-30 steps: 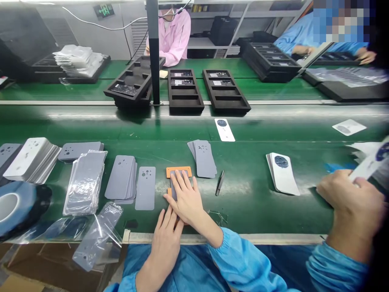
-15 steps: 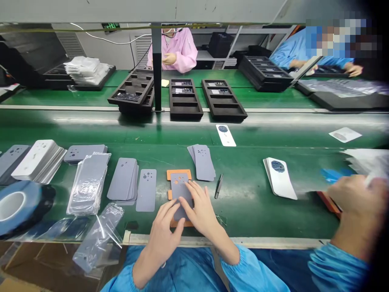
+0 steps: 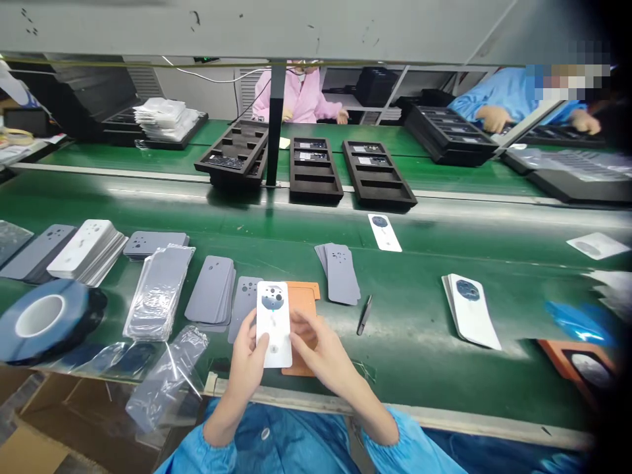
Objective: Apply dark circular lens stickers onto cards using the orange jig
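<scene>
A white phone back panel [image 3: 274, 339] with a dark round camera area near its top is held up in front of me. My left hand [image 3: 248, 359] grips its left edge, thumb on the face and fingers behind. At the right edge my right hand [image 3: 320, 345] has its thumb and curled fingers against the panel. Behind and below lies an orange fixture plate [image 3: 303, 303], partly covered by the panel and my right hand. A grey sheet with camera holes [image 3: 243, 303] lies just left, partly hidden by my left hand.
Stacks of grey sheets [image 3: 210, 293], wrapped sheets [image 3: 158, 296] and a blue tape roll [image 3: 47, 322] are at left. Tweezers [image 3: 364, 316], more grey sheets [image 3: 342, 276] and white panels [image 3: 476, 316] lie right. Black trays [image 3: 316, 187] stand beyond; two people work across the line.
The white panel is now lifted between my hands, its face turned to me; before, my hands pressed a grey-faced sheet on the orange plate. The neighbouring hand at right has left view.
</scene>
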The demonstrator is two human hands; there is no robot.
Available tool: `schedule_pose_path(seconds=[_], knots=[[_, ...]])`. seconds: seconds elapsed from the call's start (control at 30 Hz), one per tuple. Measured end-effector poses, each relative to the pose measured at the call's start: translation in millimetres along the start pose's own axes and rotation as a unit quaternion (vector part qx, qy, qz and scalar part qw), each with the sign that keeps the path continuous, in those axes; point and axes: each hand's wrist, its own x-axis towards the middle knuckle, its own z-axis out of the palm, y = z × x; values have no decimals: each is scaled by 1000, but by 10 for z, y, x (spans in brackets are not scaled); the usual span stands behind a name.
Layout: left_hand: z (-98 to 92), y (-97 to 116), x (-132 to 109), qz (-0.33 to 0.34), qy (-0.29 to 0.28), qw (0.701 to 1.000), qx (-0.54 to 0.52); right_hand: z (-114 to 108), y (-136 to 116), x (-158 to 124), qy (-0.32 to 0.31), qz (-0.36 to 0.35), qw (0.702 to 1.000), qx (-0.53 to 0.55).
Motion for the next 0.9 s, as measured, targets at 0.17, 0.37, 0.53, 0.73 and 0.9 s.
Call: schedule_pose_path(seconds=[0.17, 0.37, 0.53, 0.73, 0.9], knots=[[-91, 5, 13, 28, 31, 999, -10, 53, 3, 304, -78, 16, 990, 113], [-411, 119, -153, 112, 112, 985, 61, -320, -58, 1466, 23, 11, 1000, 3], [-732, 201, -461, 155, 211, 962, 78, -665, -88, 2382, 99, 46, 990, -86], [-1032, 183, -758, 166, 353, 919, 60, -782, -10, 2776, 123, 90, 969, -197], [-1402, 109, -883, 154, 426, 888, 83, -831, 8, 2817, 144, 91, 948, -268]])
